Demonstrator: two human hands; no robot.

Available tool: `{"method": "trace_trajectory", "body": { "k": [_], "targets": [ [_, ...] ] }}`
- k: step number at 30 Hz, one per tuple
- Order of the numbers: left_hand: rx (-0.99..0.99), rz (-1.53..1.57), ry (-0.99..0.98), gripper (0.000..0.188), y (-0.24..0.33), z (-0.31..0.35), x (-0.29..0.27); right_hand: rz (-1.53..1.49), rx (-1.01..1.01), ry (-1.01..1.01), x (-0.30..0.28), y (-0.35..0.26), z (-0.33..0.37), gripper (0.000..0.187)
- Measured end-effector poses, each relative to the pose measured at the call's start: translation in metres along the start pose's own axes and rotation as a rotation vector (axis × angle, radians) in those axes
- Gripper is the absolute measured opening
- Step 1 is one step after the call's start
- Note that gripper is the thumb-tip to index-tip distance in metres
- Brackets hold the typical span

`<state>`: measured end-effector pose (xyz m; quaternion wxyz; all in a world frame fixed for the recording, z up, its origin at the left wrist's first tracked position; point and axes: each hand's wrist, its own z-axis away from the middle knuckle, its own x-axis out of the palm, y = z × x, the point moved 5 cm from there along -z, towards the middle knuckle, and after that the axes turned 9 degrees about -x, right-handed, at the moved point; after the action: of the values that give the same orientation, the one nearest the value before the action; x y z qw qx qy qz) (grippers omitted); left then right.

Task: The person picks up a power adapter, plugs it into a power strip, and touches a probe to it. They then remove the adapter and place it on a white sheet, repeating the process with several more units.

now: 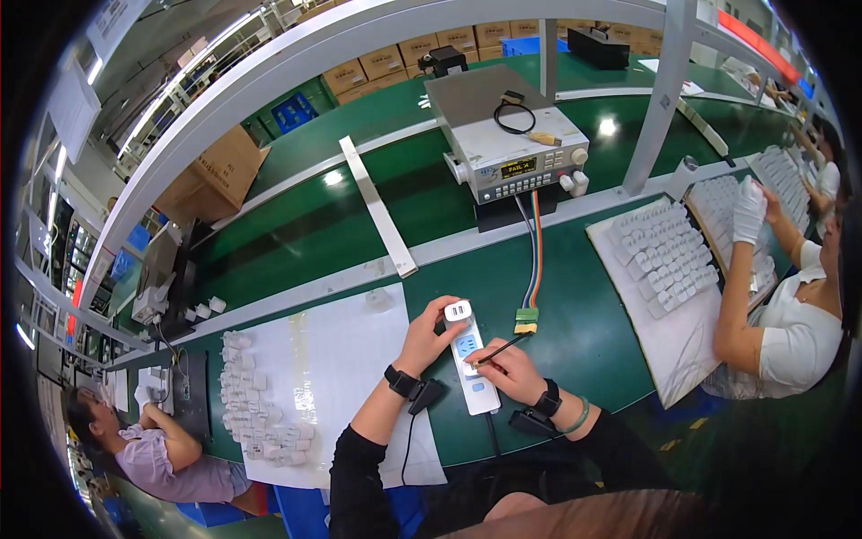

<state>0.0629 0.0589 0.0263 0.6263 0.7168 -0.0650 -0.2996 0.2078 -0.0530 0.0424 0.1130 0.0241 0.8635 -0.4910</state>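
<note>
A white power strip with blue socket faces lies on the green bench in front of me. At its far end sits a white two-port USB charger, and my left hand is closed around it. My right hand pinches the end of a black cable over the strip's middle; the plug is mostly hidden by my fingers. This cable runs to a small green and yellow connector board. From the board, rainbow-coloured wires lead up to a grey bench tester with a lit display.
Several white chargers stand on a white sheet at left. To the right, a co-worker in white gloves works beside trays of chargers. Another person sits far left. A metal frame post and a white bar cross the bench behind.
</note>
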Motion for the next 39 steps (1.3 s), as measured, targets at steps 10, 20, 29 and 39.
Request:
{"method": "trace_trajectory", "body": {
  "k": [10,20,29,39],
  "targets": [
    [0.229,-0.418,0.084,0.05,0.019,0.0,-0.002,-0.012,0.021,-0.008,0.003,0.005,0.004,0.022],
    [-0.092,0.204,0.048,0.05,-0.013,-0.004,-0.006,-0.009,-0.009,-0.003,0.005,0.003,0.001,0.023],
    [0.183,-0.436,0.044,0.052,-0.01,0.0,-0.002,-0.001,-0.059,0.004,0.014,0.025,0.007,0.023],
    [0.337,-0.454,0.077,0.057,-0.001,0.002,0.002,-0.2,-0.069,-0.106,0.01,0.036,0.009,0.022]
  ]
}}
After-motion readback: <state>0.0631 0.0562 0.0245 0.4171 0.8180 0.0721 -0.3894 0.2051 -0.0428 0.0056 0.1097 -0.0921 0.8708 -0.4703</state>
